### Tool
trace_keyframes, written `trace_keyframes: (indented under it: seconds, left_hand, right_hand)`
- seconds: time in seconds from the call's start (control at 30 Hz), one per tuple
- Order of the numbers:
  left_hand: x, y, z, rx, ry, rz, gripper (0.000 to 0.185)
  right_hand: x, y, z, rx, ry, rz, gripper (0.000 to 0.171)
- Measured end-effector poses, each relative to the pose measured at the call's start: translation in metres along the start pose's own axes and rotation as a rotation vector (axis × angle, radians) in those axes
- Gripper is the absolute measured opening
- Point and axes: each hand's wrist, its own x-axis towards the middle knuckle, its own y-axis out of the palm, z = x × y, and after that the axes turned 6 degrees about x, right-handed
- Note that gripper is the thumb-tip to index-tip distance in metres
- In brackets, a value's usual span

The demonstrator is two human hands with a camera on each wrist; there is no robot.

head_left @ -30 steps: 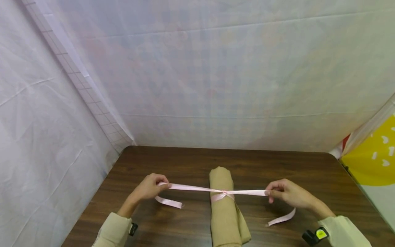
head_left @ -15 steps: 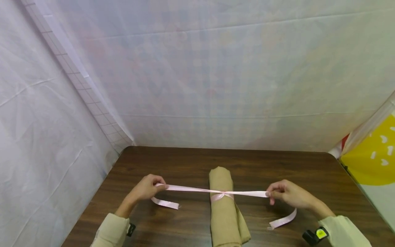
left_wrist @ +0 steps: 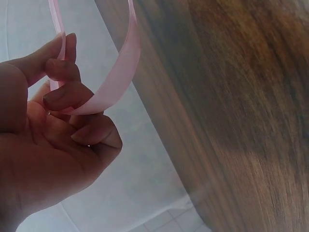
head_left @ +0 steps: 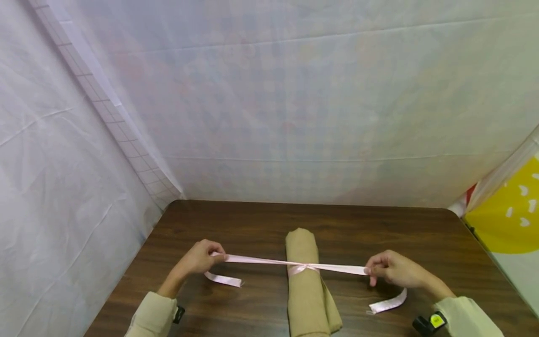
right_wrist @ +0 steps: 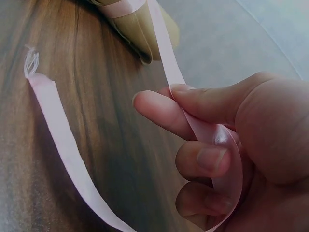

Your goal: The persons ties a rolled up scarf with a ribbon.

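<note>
A rolled tan cloth [head_left: 306, 285] lies lengthwise on the dark wooden table [head_left: 252, 224], with a pink ribbon [head_left: 261, 260] knotted round its middle. My left hand [head_left: 201, 257] pinches the ribbon's left strand [left_wrist: 116, 82]; its loose tail [head_left: 223, 279] drops to the table. My right hand [head_left: 389, 270] pinches the right strand [right_wrist: 166, 53] between thumb and forefinger, and the frayed tail [right_wrist: 43, 92] curls down onto the wood. Both strands stretch taut from the knot [head_left: 302, 268]. The cloth's end [right_wrist: 140, 29] shows in the right wrist view.
White sheeting [head_left: 269, 93] walls in the table at the back and left. A yellow patterned surface [head_left: 509, 215] stands past the right edge. Bare wood lies behind the cloth and on both sides of it.
Both hands have dropped slightly towards the table and a little further apart, keeping the ribbon taut. The loose tails shifted with them. The cloth has stayed put.
</note>
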Motion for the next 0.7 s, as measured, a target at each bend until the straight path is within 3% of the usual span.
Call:
trace_keyframes:
  seconds: [0.33,0.53,0.7]
  left_hand:
    - [-0.001,0.002,0.003,0.045,0.008,-0.004,0.014]
    - [-0.001,-0.003,0.014,-0.107,0.027,0.055,0.014]
    - [-0.004,-0.009,0.029,-0.213,0.005,0.104,0.016]
  right_hand:
    - [-0.001,0.001,-0.01,0.058,0.037,0.039,0.018]
    - [-0.002,-0.002,-0.013,0.071,0.016,0.055,0.018]
    - [-0.007,-0.01,-0.016,0.151,-0.03,0.102,0.021]
